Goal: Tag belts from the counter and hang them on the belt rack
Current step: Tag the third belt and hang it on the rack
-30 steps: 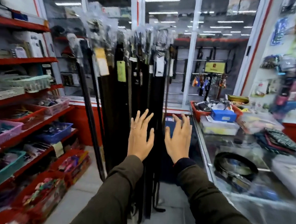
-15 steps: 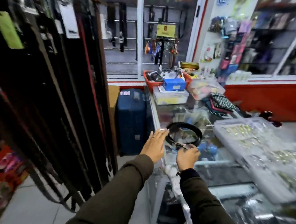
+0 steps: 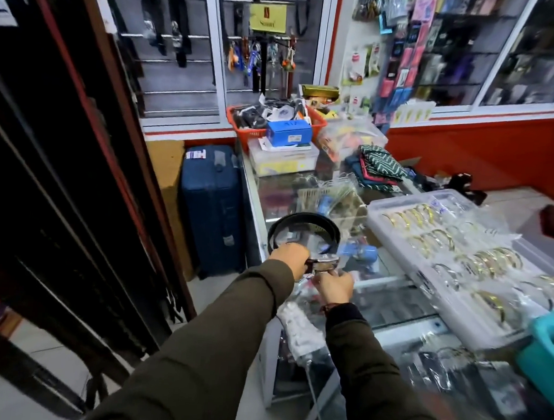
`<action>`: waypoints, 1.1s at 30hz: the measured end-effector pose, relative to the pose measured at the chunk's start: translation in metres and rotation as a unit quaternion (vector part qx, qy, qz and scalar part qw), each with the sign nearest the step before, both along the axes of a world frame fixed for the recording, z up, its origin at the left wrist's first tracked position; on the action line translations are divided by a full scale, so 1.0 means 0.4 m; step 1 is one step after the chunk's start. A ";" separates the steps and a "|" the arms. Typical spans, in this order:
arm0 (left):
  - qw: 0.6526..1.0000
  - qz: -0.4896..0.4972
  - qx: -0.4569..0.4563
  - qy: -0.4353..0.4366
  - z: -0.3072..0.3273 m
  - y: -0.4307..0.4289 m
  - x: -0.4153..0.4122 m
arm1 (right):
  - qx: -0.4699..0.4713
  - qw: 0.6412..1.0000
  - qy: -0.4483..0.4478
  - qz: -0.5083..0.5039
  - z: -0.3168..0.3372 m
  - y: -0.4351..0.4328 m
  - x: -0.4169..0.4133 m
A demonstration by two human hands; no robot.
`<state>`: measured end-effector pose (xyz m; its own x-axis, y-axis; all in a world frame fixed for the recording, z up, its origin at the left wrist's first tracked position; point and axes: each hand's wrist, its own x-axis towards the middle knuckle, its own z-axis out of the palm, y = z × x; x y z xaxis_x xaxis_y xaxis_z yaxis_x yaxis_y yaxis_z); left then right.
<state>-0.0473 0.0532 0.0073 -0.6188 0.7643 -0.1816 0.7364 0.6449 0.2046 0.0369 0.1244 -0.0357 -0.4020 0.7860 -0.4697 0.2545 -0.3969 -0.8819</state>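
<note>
Gripping: both hands closed on the coiled black belt (image 3: 304, 226) at its buckle end, near the front-left edge of the glass desk (image 3: 390, 303).
Left hand (image 3: 293, 257): clenched over the strap where it met the buckle, knuckles up, olive sleeve behind.
Right hand (image 3: 334, 284): fingers curled on the shiny buckle (image 3: 326, 264) from below-right, touching it; dark cuff at wrist.
Belt position: loop lay flat on the desk top, buckle end raised slightly between the hands; could not tell if any tag was on it.
Belt rack (image 3: 59, 161): far left, many dark belts hanging, well apart from the held belt.
Desk items: clear tray of gold bangles (image 3: 456, 252) to the right of the belt; blue box (image 3: 289, 133) on a clear container (image 3: 282, 159) at the far end; red basket (image 3: 242, 122) behind it; folded patterned cloths (image 3: 380, 164) nearby.
Floor: blue suitcase (image 3: 212, 202) stood upright between rack and desk.
Teal bin (image 3: 551, 353): right edge, partly cut off.
</note>
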 end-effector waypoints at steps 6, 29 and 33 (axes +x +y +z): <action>0.990 0.063 0.123 -0.019 -0.008 -0.063 0.029 | -0.116 0.981 0.155 -0.031 0.033 -0.040 0.002; 0.836 0.285 0.468 0.033 0.126 -0.479 0.165 | 0.170 0.896 0.252 0.324 0.292 -0.351 0.022; 0.789 0.268 0.552 0.020 0.215 -0.532 0.174 | 0.197 0.867 0.319 0.327 0.374 -0.409 0.025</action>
